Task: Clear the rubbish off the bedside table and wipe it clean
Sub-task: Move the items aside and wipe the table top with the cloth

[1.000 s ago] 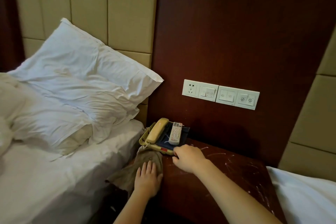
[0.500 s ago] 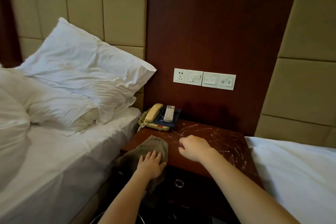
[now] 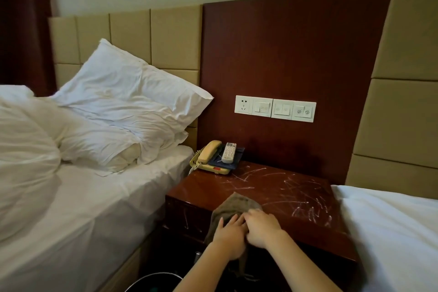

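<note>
With your left hand pressing straight fingers on the cloth and your right hand curled onto it, sweep firmly across the whole bench.

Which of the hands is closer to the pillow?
Left. The left hand lies on the cloth, towards the pillow; the right hand sits beside it, farther away.
</note>
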